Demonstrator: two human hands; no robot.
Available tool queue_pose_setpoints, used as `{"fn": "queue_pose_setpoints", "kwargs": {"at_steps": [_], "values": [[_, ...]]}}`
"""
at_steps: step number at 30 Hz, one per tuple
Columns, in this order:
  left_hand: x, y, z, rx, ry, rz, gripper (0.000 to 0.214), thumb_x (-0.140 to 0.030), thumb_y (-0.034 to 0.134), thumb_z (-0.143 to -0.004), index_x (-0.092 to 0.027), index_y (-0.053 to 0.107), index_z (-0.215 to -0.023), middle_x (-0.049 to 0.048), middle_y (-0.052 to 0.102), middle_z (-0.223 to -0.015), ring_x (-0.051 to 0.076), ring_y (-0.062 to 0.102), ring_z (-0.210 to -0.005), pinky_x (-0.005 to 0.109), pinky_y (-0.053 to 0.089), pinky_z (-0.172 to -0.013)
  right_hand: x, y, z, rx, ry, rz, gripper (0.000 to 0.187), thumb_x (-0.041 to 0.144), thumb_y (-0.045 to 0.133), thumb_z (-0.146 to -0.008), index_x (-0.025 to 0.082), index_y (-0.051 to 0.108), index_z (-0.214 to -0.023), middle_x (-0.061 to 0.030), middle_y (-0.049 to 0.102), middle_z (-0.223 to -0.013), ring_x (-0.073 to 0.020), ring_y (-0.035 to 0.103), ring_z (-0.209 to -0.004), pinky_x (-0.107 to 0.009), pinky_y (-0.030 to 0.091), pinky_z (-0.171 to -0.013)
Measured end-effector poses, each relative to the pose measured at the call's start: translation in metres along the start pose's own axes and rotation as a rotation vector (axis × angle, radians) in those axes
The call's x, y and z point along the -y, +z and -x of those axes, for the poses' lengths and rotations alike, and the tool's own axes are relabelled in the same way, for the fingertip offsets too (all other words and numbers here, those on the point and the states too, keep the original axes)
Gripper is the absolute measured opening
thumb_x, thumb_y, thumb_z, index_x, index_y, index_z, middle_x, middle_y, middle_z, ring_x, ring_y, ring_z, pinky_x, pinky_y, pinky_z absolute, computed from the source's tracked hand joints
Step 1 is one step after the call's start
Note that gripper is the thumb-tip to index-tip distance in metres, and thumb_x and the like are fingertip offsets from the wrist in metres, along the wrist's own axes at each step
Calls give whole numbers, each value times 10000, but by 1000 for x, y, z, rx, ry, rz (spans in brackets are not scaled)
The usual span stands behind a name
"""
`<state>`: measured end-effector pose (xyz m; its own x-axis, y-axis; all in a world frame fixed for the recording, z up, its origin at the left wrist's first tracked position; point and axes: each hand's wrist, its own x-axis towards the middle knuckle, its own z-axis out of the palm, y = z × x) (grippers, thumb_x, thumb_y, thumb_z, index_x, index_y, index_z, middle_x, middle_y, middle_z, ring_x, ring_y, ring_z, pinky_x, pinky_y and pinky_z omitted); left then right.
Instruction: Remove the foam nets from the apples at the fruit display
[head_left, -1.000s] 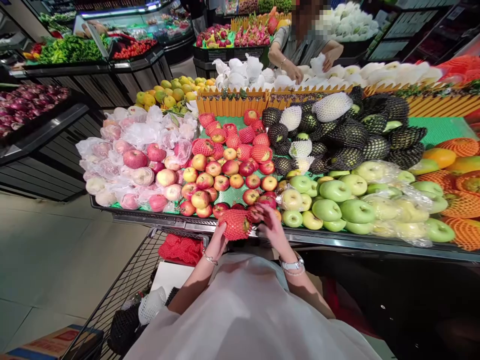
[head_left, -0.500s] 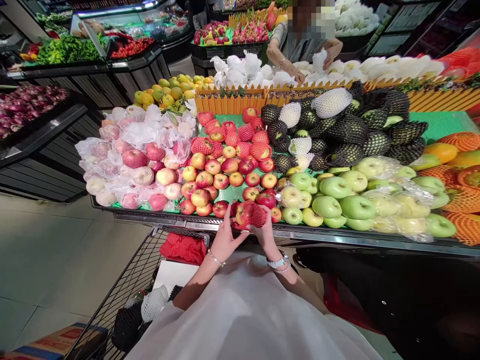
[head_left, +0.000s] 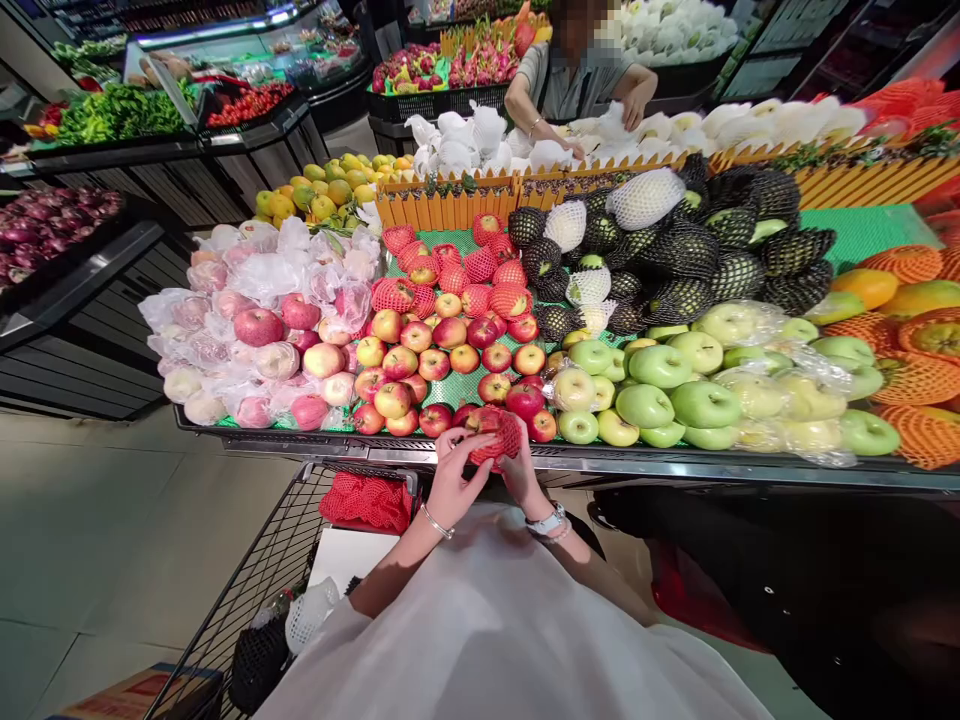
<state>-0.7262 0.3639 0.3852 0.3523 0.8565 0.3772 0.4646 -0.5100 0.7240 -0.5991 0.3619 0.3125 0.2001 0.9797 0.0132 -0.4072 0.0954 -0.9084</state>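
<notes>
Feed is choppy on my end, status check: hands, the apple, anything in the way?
Left hand and right hand both gripping the apple, partly in its red net, at the stand's front edge. Loose apples crowd close behind; cart below.

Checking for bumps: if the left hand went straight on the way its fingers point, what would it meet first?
The netted apple: the left hand has its fingertips on it, with the right hand gripping its other side. Past it, probably the front row of loose red apples, though depth is unclear.
</notes>
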Motion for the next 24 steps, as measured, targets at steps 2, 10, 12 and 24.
{"fn": "queue_pose_setpoints", "kwargs": {"at_steps": [2,10,12,24], "values": [[0,-2,-4,30,43,-35,248,-254,539,-906,-247,645,-1131,63,668,-1142,238,488,-1170,462,320,-1073,0,3,2,51,37,-71,790,511,784,-626,252,446,-1292,-96,588,-1248,-263,552,-1178,-447,384,-1090],[13,-6,-12,-69,25,340,471,-366,421,-961,-312,373,-1426,73,478,-1450,249,321,-1420,524,42,-1203,4,16,11,109,171,-261,851,467,843,-560,286,469,-1304,-78,571,-1314,-268,537,-1224,-451,412,-1088],[25,2,-10,-343,-41,475,479,-425,431,-951,-316,375,-1414,81,450,-1461,247,377,-1387,491,183,-1188,9,18,10,111,196,-343,870,548,820,-564,286,468,-1315,-87,538,-1355,-290,531,-1232,-470,458,-1044],[33,46,4,-358,-405,1004,965,-744,677,-589,-266,428,-1389,119,485,-1412,314,454,-1317,422,415,-1078,28,27,11,100,40,-77,819,561,752,-673,264,434,-1367,-65,468,-1412,-256,342,-1390,-422,272,-1186]]}}
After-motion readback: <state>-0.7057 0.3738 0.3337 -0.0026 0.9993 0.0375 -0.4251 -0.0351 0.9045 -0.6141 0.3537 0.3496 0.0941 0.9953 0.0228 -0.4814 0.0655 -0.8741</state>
